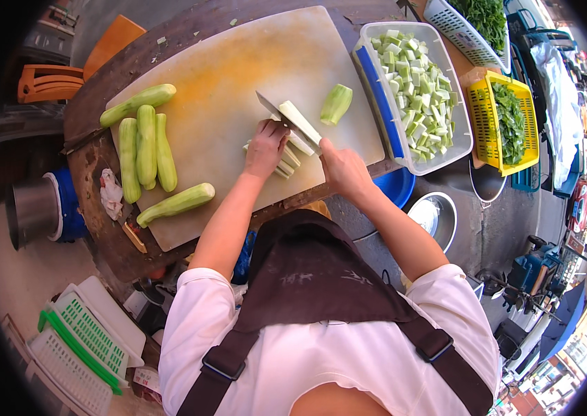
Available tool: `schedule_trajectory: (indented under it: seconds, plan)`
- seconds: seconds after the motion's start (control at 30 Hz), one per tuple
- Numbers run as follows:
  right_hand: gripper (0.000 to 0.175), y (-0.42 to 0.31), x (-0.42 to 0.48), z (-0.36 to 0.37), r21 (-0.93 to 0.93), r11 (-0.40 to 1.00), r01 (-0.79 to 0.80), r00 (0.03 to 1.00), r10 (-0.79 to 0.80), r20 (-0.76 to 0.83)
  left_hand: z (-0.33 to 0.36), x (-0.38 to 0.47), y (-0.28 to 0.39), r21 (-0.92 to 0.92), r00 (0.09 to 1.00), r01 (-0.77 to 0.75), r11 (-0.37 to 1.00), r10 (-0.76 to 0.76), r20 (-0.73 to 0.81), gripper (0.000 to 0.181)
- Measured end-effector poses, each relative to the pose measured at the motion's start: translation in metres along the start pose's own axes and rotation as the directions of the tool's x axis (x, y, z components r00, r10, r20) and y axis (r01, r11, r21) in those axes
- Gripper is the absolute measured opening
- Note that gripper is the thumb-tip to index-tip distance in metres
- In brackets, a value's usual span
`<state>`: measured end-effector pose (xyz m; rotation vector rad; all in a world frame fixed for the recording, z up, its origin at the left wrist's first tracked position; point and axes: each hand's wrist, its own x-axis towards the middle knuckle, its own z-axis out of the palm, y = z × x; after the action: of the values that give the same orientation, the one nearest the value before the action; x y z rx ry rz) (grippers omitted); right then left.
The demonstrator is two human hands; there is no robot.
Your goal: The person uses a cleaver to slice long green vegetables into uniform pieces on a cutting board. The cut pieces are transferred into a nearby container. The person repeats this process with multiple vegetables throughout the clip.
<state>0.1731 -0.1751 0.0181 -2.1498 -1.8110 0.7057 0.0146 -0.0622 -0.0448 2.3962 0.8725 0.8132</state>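
Observation:
On a large stained cutting board (231, 67), my right hand (344, 169) grips a knife (288, 123) whose blade points up and left. My left hand (266, 148) rests with bent fingers beside the blade, on cut strips of pale green gourd (288, 158). A long gourd piece with white flesh (299, 122) lies along the blade's right side. Farther right on the board sits a short peeled gourd chunk (336, 104). Several whole peeled gourds (146, 145) lie at the board's left, and another peeled gourd (176, 204) lies nearer to me.
Right of the board stands a clear plastic container (460, 125) with diced gourd. Beyond it are a yellow basket (530, 125) and a white basket (467, 36) of leafy greens. A crumpled plastic bag (111, 193) and a peeler-like tool (134, 237) lie on the table's left.

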Motion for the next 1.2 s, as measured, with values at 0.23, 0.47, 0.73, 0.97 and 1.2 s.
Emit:
schedule_trajectory:
  seconds: [0.23, 0.47, 0.73, 0.97, 1.2]
  plan:
    - [0.015, -0.01, -0.004, -0.001, 0.157, 0.986, 0.055, 0.989, -0.032, -0.144, -0.013, -0.001, -0.002, -0.06, 0.997, 0.037, 0.997, -0.033, 0.069, 0.015]
    - [0.017, 0.004, -0.017, -0.039, 0.311, 0.948, -0.072, 0.942, 0.167, -0.292, 0.008, 0.038, 0.001, 0.053, 0.971, -0.214, 0.975, 0.207, 0.122, 0.034]
    - [0.02, 0.005, -0.06, -0.029, 0.324, 0.934, -0.148, 0.958, 0.217, -0.187, -0.057, -0.01, -0.017, 0.155, 0.848, -0.204, 0.967, 0.095, 0.521, 0.07]
    - [0.023, 0.007, -0.069, 0.013, 0.277, 0.922, -0.271, 0.922, 0.331, -0.2, -0.033, -0.028, -0.007, 0.254, 0.969, 0.049, 0.966, -0.108, 0.224, 0.081]
    - [0.014, -0.013, -0.043, 0.029, 0.141, 0.956, -0.258, 0.96, 0.27, -0.075, -0.019, -0.039, 0.006, -0.018, 0.949, 0.31, 0.95, -0.311, -0.043, 0.057]
